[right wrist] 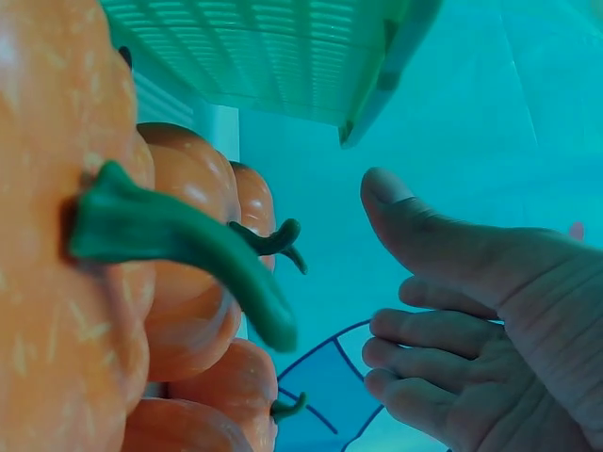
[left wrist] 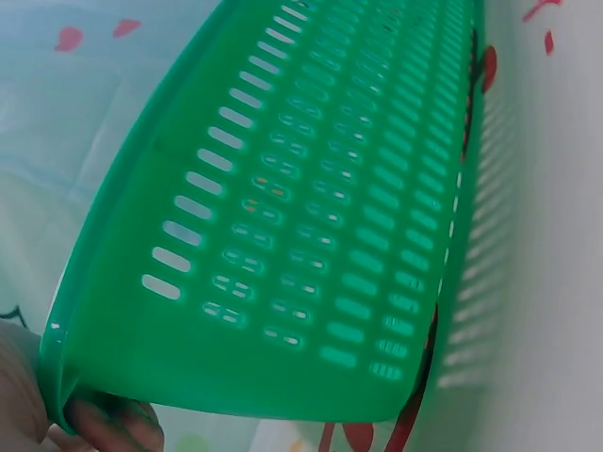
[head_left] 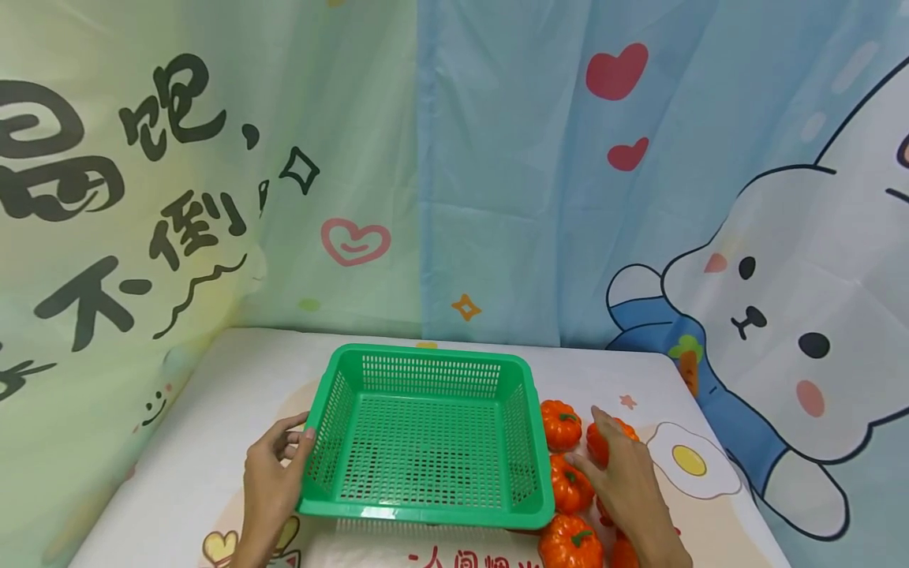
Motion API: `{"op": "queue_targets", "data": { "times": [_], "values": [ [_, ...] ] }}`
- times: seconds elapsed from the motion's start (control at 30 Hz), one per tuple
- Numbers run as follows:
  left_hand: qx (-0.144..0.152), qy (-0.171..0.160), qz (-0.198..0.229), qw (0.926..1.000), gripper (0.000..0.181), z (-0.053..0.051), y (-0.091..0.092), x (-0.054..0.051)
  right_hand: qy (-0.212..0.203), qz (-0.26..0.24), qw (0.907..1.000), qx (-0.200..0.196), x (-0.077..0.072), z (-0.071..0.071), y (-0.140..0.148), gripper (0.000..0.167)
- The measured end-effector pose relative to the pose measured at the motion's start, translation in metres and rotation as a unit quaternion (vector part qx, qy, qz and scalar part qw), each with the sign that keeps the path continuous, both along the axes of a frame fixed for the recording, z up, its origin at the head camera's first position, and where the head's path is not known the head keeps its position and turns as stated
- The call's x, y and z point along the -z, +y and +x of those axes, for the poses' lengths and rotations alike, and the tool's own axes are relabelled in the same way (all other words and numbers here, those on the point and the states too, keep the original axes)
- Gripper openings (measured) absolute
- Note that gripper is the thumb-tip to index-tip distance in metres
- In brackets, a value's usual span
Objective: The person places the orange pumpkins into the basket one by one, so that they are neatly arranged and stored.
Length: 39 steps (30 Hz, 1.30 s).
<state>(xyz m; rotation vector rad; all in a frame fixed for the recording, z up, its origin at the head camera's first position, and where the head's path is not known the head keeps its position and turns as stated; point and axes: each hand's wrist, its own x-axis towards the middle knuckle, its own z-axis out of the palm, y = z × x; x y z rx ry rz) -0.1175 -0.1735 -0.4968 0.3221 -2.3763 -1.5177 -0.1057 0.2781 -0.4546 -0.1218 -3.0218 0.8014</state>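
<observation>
A green plastic basket (head_left: 426, 515) with slotted walls and a mesh floor stands on the table, with nothing in it. At its left rim my left hand (head_left: 273, 465) holds on; the left wrist view shows fingers (left wrist: 118, 426) curled under the rim. To the basket's right sits a cluster of several orange toy pumpkins (head_left: 570, 483) with green stems. Over these is my right hand (head_left: 625, 469), thumb spread away from the fingers. In the right wrist view its palm (right wrist: 528, 348) faces the pumpkins, apart from the nearest stem (right wrist: 188, 231).
The white tablecloth (head_left: 248, 371) bears printed drawings, a fried egg (head_left: 689, 460) among them, and red lettering in front of the basket. A printed curtain (head_left: 497, 158) hangs behind the table.
</observation>
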Motion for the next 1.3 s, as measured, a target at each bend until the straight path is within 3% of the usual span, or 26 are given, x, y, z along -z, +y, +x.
{"op": "queue_targets", "data": {
  "times": [0.13,0.23,0.83,1.3],
  "values": [
    [0.003,0.01,0.058,0.9983,0.027,-0.002,0.0,0.001,0.013,-0.001,0.9999,-0.01,0.0,-0.002,0.0,0.089],
    [0.005,0.017,0.078,0.9968,0.026,-0.002,0.0,0.002,0.028,-0.003,0.9994,-0.018,0.0,-0.002,0.001,0.085],
    [-0.012,-0.004,0.081,0.9966,0.03,0.0,-0.005,0.002,-0.015,0.0,0.9998,-0.014,0.006,-0.02,0.0,0.087],
    [-0.009,-0.013,0.088,0.996,0.032,-0.005,-0.003,0.005,-0.007,-0.019,0.9996,-0.022,0.013,-0.031,0.004,0.088]
  ]
}}
